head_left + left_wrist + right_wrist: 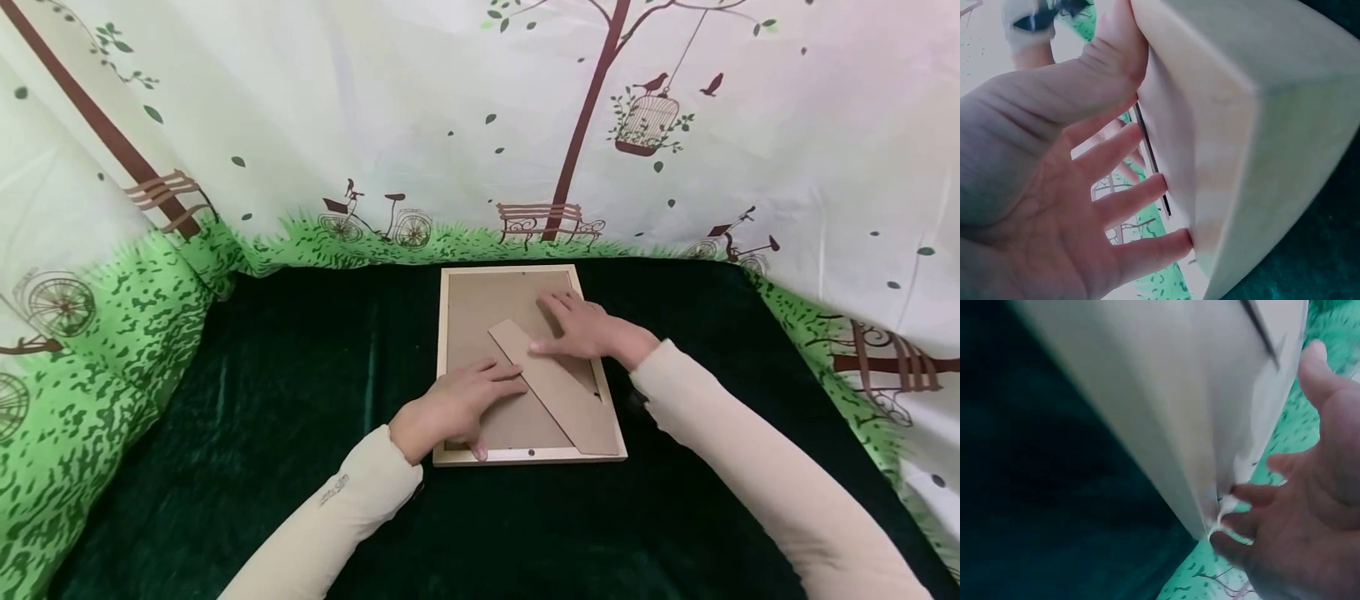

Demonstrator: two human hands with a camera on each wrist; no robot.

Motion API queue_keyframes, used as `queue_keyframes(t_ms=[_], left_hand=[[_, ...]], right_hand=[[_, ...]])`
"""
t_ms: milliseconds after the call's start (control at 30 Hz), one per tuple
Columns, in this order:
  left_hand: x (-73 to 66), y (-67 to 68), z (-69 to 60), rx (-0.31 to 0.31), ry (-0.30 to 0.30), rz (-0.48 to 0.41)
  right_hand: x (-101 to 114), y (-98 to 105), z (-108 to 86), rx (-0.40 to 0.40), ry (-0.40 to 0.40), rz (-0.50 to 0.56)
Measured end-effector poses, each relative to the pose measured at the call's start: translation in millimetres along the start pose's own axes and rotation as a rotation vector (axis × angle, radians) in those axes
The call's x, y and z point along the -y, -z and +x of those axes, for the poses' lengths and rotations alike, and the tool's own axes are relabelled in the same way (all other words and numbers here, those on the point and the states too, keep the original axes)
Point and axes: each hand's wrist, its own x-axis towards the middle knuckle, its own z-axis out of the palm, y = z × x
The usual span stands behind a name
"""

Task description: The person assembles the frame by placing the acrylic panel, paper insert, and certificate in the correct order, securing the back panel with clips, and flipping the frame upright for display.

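Observation:
A light wooden picture frame (442, 333) lies back side up, its brown backing board (480, 300) showing. A tapered cardboard stand strip (551, 387) slants across the board, down to the lower right corner. My left hand (457, 400) rests over the lower left part; its fingertips touch the board in the left wrist view, and its thumb lies on the lower rim. The right hand (585, 325) reaches over the right rim, fingers spread, the thumb at the strip's upper part. In the right wrist view its fingertips are close to the frame's edge (1129, 394); contact is unclear.
A dark green velvet cloth (315, 400) covers the table under the frame. Behind it and along both sides hangs a pale curtain (390, 108) printed with trees, benches and bicycles. The frame lies close to the curtain at the back.

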Motion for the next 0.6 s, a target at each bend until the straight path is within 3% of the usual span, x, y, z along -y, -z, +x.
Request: queue_keyframes(t_ms=[133,300,467,600], left_hand=[[-3.2,4.4,2.8,-0.007,0.012,0.005],[-6.3,5.4,5.0,-0.008,0.016,0.005],[-2.8,3.0,3.1,0.000,0.016,-0.018],[7.5,-0.6,-5.6,0.019,0.011,-0.109]], right_hand=[[-8,-11,-37.3,0.003,0.023,-0.012],[-18,-17,-69.7,0.022,0.032,0.104],[-21,-17,-85.4,0.061,-0.025,0.162],[-19,-22,-85.1,0.060,-0.049,0.152]])
